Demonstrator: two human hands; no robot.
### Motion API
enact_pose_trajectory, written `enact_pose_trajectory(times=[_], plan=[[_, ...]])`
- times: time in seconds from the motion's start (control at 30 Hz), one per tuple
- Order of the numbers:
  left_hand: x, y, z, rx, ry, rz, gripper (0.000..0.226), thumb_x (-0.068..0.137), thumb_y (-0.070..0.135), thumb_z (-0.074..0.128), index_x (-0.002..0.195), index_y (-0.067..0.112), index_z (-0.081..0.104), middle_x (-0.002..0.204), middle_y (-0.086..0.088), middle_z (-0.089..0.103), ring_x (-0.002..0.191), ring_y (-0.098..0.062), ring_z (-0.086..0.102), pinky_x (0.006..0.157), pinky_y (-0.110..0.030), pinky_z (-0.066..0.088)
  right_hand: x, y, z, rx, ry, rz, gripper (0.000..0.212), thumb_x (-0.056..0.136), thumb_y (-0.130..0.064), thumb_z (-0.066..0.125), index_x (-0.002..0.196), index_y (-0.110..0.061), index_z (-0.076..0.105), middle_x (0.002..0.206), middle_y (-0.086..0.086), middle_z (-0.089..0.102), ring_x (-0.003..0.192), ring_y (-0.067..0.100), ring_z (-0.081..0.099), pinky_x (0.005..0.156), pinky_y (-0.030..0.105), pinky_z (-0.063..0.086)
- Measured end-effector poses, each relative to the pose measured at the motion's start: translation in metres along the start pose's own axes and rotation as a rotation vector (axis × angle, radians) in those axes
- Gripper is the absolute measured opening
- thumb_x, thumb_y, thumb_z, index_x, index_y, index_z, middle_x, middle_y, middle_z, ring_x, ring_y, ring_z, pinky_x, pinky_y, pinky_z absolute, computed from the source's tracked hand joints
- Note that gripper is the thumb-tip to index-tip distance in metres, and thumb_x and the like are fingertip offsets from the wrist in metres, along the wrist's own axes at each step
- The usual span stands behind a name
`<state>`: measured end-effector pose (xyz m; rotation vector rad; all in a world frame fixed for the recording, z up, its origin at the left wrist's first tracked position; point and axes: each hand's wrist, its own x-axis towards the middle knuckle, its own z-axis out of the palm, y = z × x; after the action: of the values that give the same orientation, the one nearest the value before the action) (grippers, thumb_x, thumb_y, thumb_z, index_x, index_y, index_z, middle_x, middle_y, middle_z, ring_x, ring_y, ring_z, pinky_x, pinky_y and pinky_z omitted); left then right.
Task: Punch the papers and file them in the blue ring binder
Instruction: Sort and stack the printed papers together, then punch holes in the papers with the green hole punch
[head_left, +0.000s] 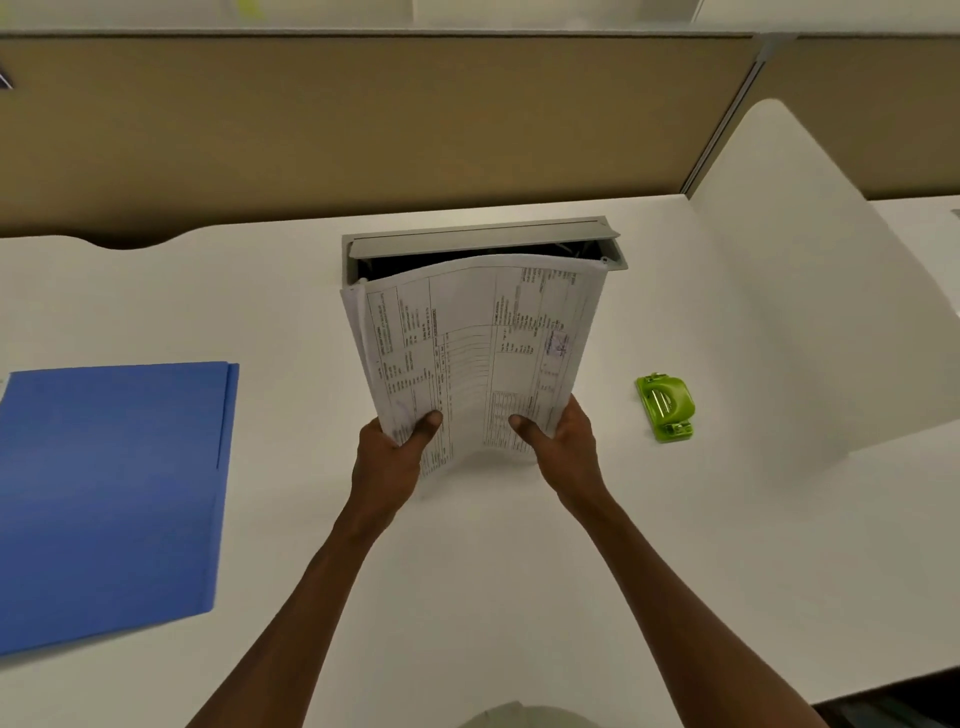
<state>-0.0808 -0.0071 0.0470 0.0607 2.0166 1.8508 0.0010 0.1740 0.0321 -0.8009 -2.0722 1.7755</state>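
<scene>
Papers (483, 353) stand in the middle of the frame, a printed stack held up on its lower edge, which sits at or just above the white bench (467, 597); whether it touches, you cannot tell; your left hand (392, 457) pinches the lower left corner, thumb on the front sheet and fingers hidden behind; your right hand (563, 441) pinches the lower right corner the same way, so each grip is closed on the stack; the top sheet bows toward you along its upper edge, and a few sheets fan loose at the left side; the print is a table of lines and boxes, too small to read. Blue binder (114, 493) lies flat and closed at the left of the frame, well apart from the stack; green hole punch (666, 407) sits on the bench to the right of centre, near your right hand but not touching it; behind the stack a grey cable hatch (483, 236) in the bench stands with its flap raised, dark inside; a tan partition (363, 119) runs across the upper part of the frame, and a white side divider (800, 291) rises at the right.
</scene>
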Motion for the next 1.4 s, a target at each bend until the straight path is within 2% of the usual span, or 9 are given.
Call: enact_pose_trajectory(times=[0.13, 0.3, 0.43, 0.57, 0.73, 0.93, 1.2, 1.33, 1.4], plan=[[-0.002, 0.0, 0.005, -0.008, 0.01, -0.004, 0.029, 0.085, 0.031, 0.069, 0.113, 0.032, 0.062, 0.107, 0.015, 0.068, 0.098, -0.003, 0.064, 0.075, -0.024, 0.056, 0.005, -0.006, -0.005, 0.015, 0.006, -0.009, 0.042, 0.085, -0.014, 0.069, 0.123, -0.018, 0.052, 0.116, -0.004, 0.064, 0.105, 0.003, 0.061, 0.074, 0.012, 0.054], [-0.002, -0.002, 0.013, 0.016, -0.007, -0.023, 0.029, 0.087, 0.03, 0.067, 0.115, 0.03, 0.061, 0.106, 0.017, 0.069, 0.095, 0.001, 0.065, 0.076, -0.023, 0.056, 0.01, 0.006, -0.02, 0.003, -0.012, 0.017, 0.04, 0.088, -0.016, 0.067, 0.125, -0.017, 0.054, 0.118, -0.004, 0.065, 0.109, 0.009, 0.061, 0.081, 0.015, 0.054], [-0.001, 0.003, 0.022, 0.065, 0.007, -0.034, 0.021, 0.088, 0.033, 0.066, 0.109, 0.032, 0.064, 0.102, 0.013, 0.071, 0.089, 0.0, 0.068, 0.075, -0.025, 0.055, 0.013, 0.007, -0.029, -0.032, -0.017, 0.065, 0.036, 0.09, -0.018, 0.063, 0.124, -0.016, 0.052, 0.118, -0.001, 0.065, 0.108, 0.015, 0.063, 0.083, 0.026, 0.056], [0.001, 0.004, 0.035, 0.133, 0.047, -0.107, 0.035, 0.089, 0.033, 0.065, 0.121, 0.02, 0.063, 0.105, 0.006, 0.07, 0.094, -0.014, 0.067, 0.075, -0.027, 0.051, 0.016, 0.007, -0.044, -0.136, 0.031, 0.096, 0.029, 0.096, -0.016, 0.052, 0.124, -0.011, 0.046, 0.116, 0.001, 0.06, 0.103, 0.016, 0.06, 0.069, 0.012, 0.047], [-0.005, -0.014, 0.06, 0.078, -0.03, -0.323, 0.033, 0.09, 0.024, 0.065, 0.122, 0.017, 0.062, 0.109, 0.0, 0.071, 0.094, -0.02, 0.068, 0.076, -0.033, 0.053, 0.014, 0.028, -0.066, -0.244, 0.199, 0.13, 0.033, 0.095, -0.01, 0.051, 0.127, -0.013, 0.056, 0.121, 0.005, 0.064, 0.108, 0.019, 0.06, 0.097, 0.036, 0.049], [-0.01, -0.035, 0.087, -0.028, -0.061, -0.454, 0.026, 0.09, 0.018, 0.065, 0.116, 0.014, 0.065, 0.101, -0.003, 0.073, 0.09, -0.022, 0.071, 0.078, -0.041, 0.057, 0.007, 0.044, -0.088, -0.331, 0.264, 0.183, 0.037, 0.094, -0.003, 0.053, 0.131, -0.006, 0.056, 0.126, 0.009, 0.063, 0.111, 0.02, 0.06, 0.093, 0.021, 0.042], [-0.001, -0.039, 0.113, 0.125, -0.055, -0.331, 0.026, 0.096, 0.02, 0.054, 0.12, 0.021, 0.063, 0.114, 0.001, 0.071, 0.095, -0.018, 0.07, 0.087, -0.044, 0.056, 0.0, 0.061, -0.115, -0.462, 0.277, 0.206, 0.035, 0.096, -0.01, 0.051, 0.13, -0.005, 0.057, 0.125, 0.014, 0.063, 0.116, 0.027, 0.059, 0.096, 0.027, 0.042], [-0.005, -0.045, 0.122, 0.233, 0.011, -0.313, 0.023, 0.097, 0.024, 0.053, 0.118, 0.022, 0.062, 0.108, 0.003, 0.069, 0.085, -0.013, 0.068, 0.066, -0.029, 0.053, 0.001, 0.059, -0.137, -0.645, 0.409, 0.013, 0.019, 0.092, -0.016, 0.056, 0.102, -0.009, 0.07, 0.093, 0.01, 0.072, 0.085, 0.028, 0.067, 0.07, 0.027, 0.045], [-0.007, -0.046, 0.124, 0.257, 0.035, -0.298, 0.022, 0.097, 0.024, 0.053, 0.117, 0.021, 0.062, 0.109, 0.003, 0.069, 0.084, -0.014, 0.068, 0.064, -0.027, 0.052, 0.01, 0.056, -0.151, -0.658, 0.456, -0.049, 0.016, 0.09, -0.016, 0.057, 0.097, -0.009, 0.071, 0.084, 0.007, 0.067, 0.077, 0.027, 0.064, 0.065, 0.026, 0.042]])
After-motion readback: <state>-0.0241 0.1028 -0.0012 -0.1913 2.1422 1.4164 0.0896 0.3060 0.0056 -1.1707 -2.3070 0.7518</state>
